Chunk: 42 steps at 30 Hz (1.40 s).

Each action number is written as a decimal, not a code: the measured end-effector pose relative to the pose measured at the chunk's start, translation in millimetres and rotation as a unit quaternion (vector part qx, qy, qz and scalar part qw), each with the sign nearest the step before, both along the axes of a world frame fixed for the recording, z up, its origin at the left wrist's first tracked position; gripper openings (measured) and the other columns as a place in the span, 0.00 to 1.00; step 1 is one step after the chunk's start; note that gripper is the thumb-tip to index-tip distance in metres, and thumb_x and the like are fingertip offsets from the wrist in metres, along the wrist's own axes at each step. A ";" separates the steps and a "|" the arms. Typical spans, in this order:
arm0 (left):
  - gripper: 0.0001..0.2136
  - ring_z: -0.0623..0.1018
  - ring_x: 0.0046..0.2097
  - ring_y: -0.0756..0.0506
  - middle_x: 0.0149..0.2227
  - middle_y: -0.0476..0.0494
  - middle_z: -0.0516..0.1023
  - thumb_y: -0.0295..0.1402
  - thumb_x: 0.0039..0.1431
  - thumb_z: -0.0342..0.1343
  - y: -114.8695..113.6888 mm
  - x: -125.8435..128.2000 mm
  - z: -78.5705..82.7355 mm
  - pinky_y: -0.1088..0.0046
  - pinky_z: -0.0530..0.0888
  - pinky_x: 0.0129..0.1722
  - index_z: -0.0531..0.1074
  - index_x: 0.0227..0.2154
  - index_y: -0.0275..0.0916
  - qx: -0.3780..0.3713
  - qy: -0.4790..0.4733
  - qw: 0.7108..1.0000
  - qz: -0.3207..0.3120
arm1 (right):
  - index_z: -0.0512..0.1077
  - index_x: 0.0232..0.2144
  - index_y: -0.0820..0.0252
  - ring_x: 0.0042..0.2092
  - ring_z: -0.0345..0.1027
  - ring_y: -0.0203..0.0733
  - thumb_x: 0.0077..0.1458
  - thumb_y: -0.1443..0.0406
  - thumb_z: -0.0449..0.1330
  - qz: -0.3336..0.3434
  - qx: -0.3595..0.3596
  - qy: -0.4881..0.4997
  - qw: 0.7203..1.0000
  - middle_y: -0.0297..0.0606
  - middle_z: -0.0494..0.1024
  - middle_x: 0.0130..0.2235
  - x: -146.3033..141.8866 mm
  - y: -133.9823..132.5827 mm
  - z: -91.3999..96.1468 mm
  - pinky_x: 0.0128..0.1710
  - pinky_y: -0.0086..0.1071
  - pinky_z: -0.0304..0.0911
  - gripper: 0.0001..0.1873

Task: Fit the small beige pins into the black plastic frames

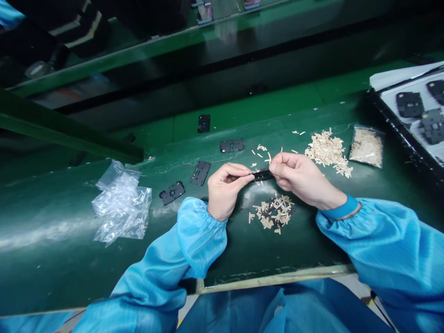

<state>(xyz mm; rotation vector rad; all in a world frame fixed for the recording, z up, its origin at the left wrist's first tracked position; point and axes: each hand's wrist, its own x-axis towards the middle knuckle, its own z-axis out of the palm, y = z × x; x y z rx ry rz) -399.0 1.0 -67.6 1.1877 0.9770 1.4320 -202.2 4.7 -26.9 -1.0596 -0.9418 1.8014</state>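
Observation:
Between both hands, above the green bench, is a black plastic plate, seen nearly edge-on. My left hand pinches its left end between thumb and fingers. At the other end, the thumb and fingertips of my right hand are closed on its edge; whether a small piece is also in that pinch I cannot make out. Just below the hands lies a pile of small beige and black pieces. Loose beige strips are scattered beyond the fingers. A larger heap of beige pieces sits right of my right hand.
Several similar black plates lie on the bench beyond and left of my hands. Clear plastic bags are piled at left. A filled clear bag lies right, beside a tray of black parts. A green beam juts in from the left.

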 end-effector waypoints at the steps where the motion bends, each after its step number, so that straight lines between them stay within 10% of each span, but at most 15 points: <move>1: 0.10 0.81 0.37 0.50 0.32 0.48 0.80 0.27 0.47 0.74 -0.2 0.5 -0.3 0.74 0.78 0.39 0.77 0.27 0.38 -0.011 -0.005 1.000 0.000 | 0.69 0.28 0.60 0.20 0.45 0.26 0.56 0.60 0.69 0.001 -0.001 0.002 1.000 0.23 0.58 0.19 -0.5 0.0 -0.2 0.20 0.27 0.40 0.14; 13: 0.13 0.80 0.31 0.51 0.33 0.49 0.80 0.32 0.44 0.75 5.1 3.3 6.1 0.74 0.78 0.33 0.77 0.27 0.37 -0.092 -0.079 0.993 -0.001 | 0.70 0.33 0.58 0.21 0.51 0.28 0.62 0.61 0.63 -0.018 0.044 -0.066 0.997 0.26 0.64 0.23 -0.4 -1.2 -4.7 0.20 0.27 0.44 0.08; 23: 0.06 0.80 0.34 0.50 0.31 0.47 0.81 0.27 0.48 0.73 -1.8 6.7 13.5 0.73 0.78 0.38 0.80 0.27 0.39 0.016 0.002 1.000 -0.003 | 0.78 0.35 0.57 0.31 0.70 0.33 0.61 0.59 0.67 0.001 0.023 0.083 0.996 0.34 0.77 0.30 -11.6 -12.1 -11.7 0.34 0.28 0.69 0.08; 37: 0.04 0.82 0.37 0.48 0.34 0.46 0.84 0.27 0.58 0.66 -5.2 -2.8 21.3 0.70 0.79 0.39 0.83 0.32 0.44 0.158 0.180 0.971 -0.013 | 0.79 0.28 0.60 0.28 0.72 0.32 0.52 0.58 0.73 -0.053 0.046 -0.020 0.997 0.34 0.79 0.29 -17.4 -9.4 -9.8 0.33 0.29 0.71 0.12; 42: 0.05 0.82 0.33 0.48 0.31 0.46 0.83 0.29 0.51 0.71 4.6 -3.5 17.6 0.72 0.79 0.36 0.81 0.29 0.40 0.002 0.100 0.995 -0.021 | 0.78 0.38 0.61 0.22 0.68 0.33 0.58 0.46 0.65 0.002 -0.011 -0.027 1.000 0.33 0.76 0.23 -9.8 -4.0 -4.3 0.25 0.28 0.67 0.23</move>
